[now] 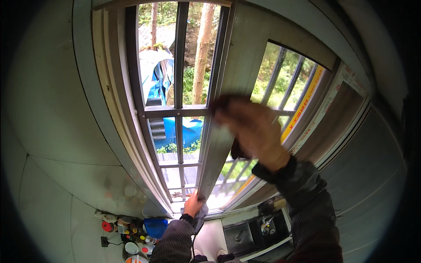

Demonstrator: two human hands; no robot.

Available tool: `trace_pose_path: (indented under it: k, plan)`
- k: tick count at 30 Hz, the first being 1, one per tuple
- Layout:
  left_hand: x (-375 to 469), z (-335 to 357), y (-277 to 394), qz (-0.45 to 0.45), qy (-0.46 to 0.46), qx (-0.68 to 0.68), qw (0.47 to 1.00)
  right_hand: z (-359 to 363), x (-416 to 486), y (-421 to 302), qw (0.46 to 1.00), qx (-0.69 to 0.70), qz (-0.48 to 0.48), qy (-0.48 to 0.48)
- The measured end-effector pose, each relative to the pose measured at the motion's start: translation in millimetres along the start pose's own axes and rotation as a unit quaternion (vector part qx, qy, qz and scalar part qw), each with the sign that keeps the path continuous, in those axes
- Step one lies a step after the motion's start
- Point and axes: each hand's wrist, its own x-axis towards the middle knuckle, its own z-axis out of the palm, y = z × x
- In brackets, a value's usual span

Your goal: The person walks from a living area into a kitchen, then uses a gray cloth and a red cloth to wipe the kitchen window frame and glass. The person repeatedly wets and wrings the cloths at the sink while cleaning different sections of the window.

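Note:
A sliding window sash (241,69) in a metal frame fills the middle of the view. My right hand (260,131), blurred, is raised in front of it and holds a dark reddish-brown cloth (241,152). Part of that cloth shows past the fingertips at the sash's left stile, and part hangs below the palm. Lower down, my left hand (193,204) grips the sash's edge near its bottom. A grey, crumpled bundle (202,213) lies against this hand; whether the fingers hold it too is unclear.
Dark metal bars (179,82) cross the window opening. Below are a white countertop (210,233), with my feet on it, and a dark double-bowl sink (238,238). Bottles, jars and a blue container (156,227) crowd the left corner. A black plug (104,242) with a cord is nearby.

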Motion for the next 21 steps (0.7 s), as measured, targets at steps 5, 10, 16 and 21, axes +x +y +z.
trace_pose_path:
  k: [5,10,16,21]
  plan:
    - [1.3,1.3,-2.8,-0.015,-0.013,0.018,1.000,-13.5,78.3,45.5,0.973,-0.141,0.084,0.164]
    - [3.8,4.8,-10.9,0.012,-0.005,0.011,1.000,7.1,8.6,-23.8,0.995,-0.098,0.004,-0.031]
    - [5.8,10.3,-17.0,0.006,-0.010,0.024,1.000,-8.5,34.0,-0.8,0.996,-0.083,0.025,0.004]
    - [6.1,11.7,-20.0,0.017,-0.003,0.023,1.000,-2.7,66.5,38.1,0.982,-0.146,-0.002,0.116]
